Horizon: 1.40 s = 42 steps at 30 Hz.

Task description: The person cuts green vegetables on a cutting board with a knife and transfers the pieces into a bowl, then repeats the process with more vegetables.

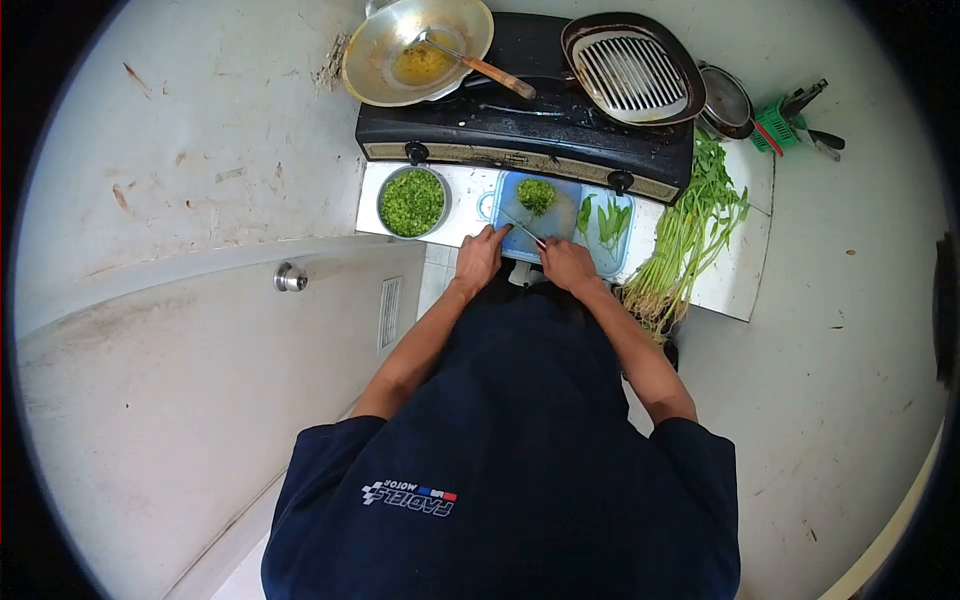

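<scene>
Nearest, the right hand (568, 263) is closed around the handle of a knife (527, 233), its blade slanting forward and to the left, low over the front part of a blue board (568, 198). The left hand (480, 257) is at the board's near edge, fingertips close to the blade; whether they pinch anything there, I cannot tell. For clean cutting, those fingertips would best curl back, knuckles guiding the blade, with short strokes kept flat to the board.

Beyond the knife, a pile of chopped greens (536, 197) sits on the board, and loose leaves (606, 221) lie to its right; gathering these into a tight bundle should give more even pieces. To the right, a rooted bunch of greens (690, 240) sprawls over the desk (731, 282). To the left stands a round pot (447, 203) full of chopped greens, a fair guide for fineness.

Farthest, the black stove (525, 130) carries a wok (372, 62) and a grill pan (690, 90).
</scene>
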Each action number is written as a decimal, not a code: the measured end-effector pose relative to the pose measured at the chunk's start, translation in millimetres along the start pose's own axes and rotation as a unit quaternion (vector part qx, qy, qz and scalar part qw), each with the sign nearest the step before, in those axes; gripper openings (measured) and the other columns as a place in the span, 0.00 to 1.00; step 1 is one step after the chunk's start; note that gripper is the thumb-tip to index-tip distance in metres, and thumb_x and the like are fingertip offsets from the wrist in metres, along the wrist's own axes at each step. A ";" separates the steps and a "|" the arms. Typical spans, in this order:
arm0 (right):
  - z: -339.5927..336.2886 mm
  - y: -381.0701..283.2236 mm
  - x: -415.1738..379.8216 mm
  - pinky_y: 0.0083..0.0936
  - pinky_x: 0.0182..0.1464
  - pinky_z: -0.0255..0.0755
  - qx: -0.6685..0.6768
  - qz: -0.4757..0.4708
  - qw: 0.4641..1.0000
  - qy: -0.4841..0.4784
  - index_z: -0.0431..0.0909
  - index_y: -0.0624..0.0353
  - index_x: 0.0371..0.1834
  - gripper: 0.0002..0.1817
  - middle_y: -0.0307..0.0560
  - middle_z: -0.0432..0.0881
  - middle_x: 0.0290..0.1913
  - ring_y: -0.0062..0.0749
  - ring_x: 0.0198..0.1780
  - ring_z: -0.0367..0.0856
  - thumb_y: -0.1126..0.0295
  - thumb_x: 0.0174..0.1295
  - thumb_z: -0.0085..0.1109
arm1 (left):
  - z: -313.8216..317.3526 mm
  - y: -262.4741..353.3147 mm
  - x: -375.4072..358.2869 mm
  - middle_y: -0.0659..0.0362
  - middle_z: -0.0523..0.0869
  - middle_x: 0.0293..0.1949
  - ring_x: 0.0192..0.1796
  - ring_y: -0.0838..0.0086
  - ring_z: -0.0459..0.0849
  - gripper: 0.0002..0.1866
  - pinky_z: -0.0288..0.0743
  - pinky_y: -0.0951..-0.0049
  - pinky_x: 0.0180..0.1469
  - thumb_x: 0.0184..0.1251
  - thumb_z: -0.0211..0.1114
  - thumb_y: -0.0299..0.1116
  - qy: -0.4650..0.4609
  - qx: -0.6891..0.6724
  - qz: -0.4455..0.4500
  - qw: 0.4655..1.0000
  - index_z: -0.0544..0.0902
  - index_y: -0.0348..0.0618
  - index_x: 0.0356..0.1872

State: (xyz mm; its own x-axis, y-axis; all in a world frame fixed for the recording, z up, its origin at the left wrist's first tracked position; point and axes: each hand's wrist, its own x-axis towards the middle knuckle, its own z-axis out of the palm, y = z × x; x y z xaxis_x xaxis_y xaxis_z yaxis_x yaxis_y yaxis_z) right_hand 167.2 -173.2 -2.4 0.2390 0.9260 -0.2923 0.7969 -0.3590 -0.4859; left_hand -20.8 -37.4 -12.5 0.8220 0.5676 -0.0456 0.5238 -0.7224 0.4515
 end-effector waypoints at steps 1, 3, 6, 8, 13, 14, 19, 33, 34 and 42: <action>0.0 2.2 -2.9 0.53 0.41 0.84 -0.006 -0.002 1.000 -0.002 0.82 0.69 0.45 0.20 0.65 0.89 0.34 0.63 0.36 0.90 0.58 0.78 0.52 | -0.3 -0.3 -0.4 0.52 0.85 0.43 0.38 0.50 0.85 0.24 0.79 0.53 0.47 0.72 0.60 0.25 -0.008 0.005 -0.004 1.000 0.82 0.51 0.68; -2.0 7.5 -10.9 0.52 0.41 0.84 -0.019 -0.007 1.000 -0.005 0.81 0.69 0.46 0.21 0.65 0.89 0.34 0.62 0.36 0.90 0.58 0.78 0.52 | -1.3 0.1 0.6 0.52 0.85 0.43 0.38 0.51 0.85 0.24 0.79 0.53 0.47 0.72 0.60 0.25 -0.022 0.014 -0.012 1.000 0.82 0.51 0.67; -7.7 18.5 -19.4 0.53 0.44 0.84 -0.017 0.012 0.999 -0.033 0.82 0.67 0.44 0.21 0.64 0.89 0.34 0.61 0.38 0.91 0.56 0.78 0.51 | -2.8 2.8 0.7 0.52 0.85 0.43 0.40 0.52 0.85 0.23 0.79 0.53 0.48 0.72 0.60 0.25 -0.021 0.001 -0.023 1.000 0.82 0.52 0.67; -8.1 23.3 -22.4 0.53 0.43 0.84 -0.027 0.018 0.999 -0.019 0.82 0.67 0.44 0.21 0.64 0.89 0.34 0.62 0.38 0.90 0.56 0.79 0.51 | -4.0 3.6 1.4 0.52 0.85 0.43 0.40 0.52 0.85 0.23 0.78 0.53 0.49 0.72 0.60 0.25 -0.021 -0.010 -0.024 0.999 0.82 0.52 0.67; -8.8 24.2 -22.7 0.55 0.43 0.84 -0.019 0.020 1.000 -0.014 0.82 0.66 0.45 0.22 0.65 0.89 0.34 0.64 0.37 0.90 0.55 0.79 0.50 | -4.6 7.0 2.4 0.51 0.86 0.44 0.41 0.51 0.85 0.22 0.79 0.53 0.50 0.72 0.60 0.25 -0.024 -0.026 -0.035 0.999 0.83 0.50 0.66; -8.0 21.7 -22.3 0.55 0.44 0.84 -0.018 0.020 0.999 -0.017 0.82 0.66 0.45 0.22 0.65 0.89 0.34 0.64 0.37 0.90 0.55 0.79 0.50 | -4.3 8.0 2.9 0.51 0.86 0.44 0.41 0.51 0.85 0.22 0.79 0.53 0.50 0.71 0.60 0.25 -0.023 -0.029 -0.036 0.999 0.83 0.49 0.66; -8.5 8.3 -24.7 0.55 0.44 0.84 0.005 0.012 1.000 -0.023 0.82 0.67 0.45 0.22 0.65 0.89 0.35 0.64 0.37 0.90 0.55 0.79 0.50 | 1.5 8.5 2.0 0.50 0.86 0.43 0.39 0.49 0.85 0.22 0.80 0.52 0.47 0.71 0.62 0.25 -0.007 -0.019 -0.027 0.999 0.83 0.48 0.65; -3.8 13.6 -20.1 0.53 0.39 0.84 -0.004 -0.011 1.000 -0.006 0.82 0.68 0.43 0.19 0.64 0.89 0.32 0.62 0.35 0.90 0.59 0.77 0.53 | 1.7 5.7 -4.8 0.51 0.84 0.42 0.39 0.50 0.84 0.22 0.78 0.52 0.45 0.73 0.62 0.27 -0.009 0.002 0.017 1.000 0.82 0.49 0.66; -4.0 13.6 -20.0 0.53 0.39 0.84 -0.004 -0.011 1.000 -0.008 0.82 0.68 0.42 0.19 0.64 0.89 0.32 0.62 0.35 0.90 0.59 0.77 0.53 | 0.3 5.2 -4.7 0.51 0.84 0.42 0.39 0.50 0.84 0.22 0.78 0.52 0.45 0.73 0.62 0.27 -0.010 0.006 0.021 1.000 0.81 0.50 0.67; -2.8 0.0 -6.1 0.53 0.43 0.84 -0.005 -0.009 1.000 0.004 0.83 0.68 0.42 0.19 0.64 0.90 0.34 0.61 0.37 0.91 0.61 0.77 0.51 | -2.2 6.6 -6.4 0.50 0.83 0.43 0.39 0.49 0.84 0.26 0.78 0.52 0.45 0.70 0.63 0.25 -0.004 0.011 0.027 1.000 0.80 0.51 0.70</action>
State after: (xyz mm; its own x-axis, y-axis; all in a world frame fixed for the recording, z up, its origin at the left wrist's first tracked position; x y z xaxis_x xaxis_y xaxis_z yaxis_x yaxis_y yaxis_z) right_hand 167.3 -178.5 1.7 0.2286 0.9336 -0.2759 0.8073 -0.3402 -0.4822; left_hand -23.1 -45.0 -7.2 0.8510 0.5243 -0.0290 0.4831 -0.7601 0.4346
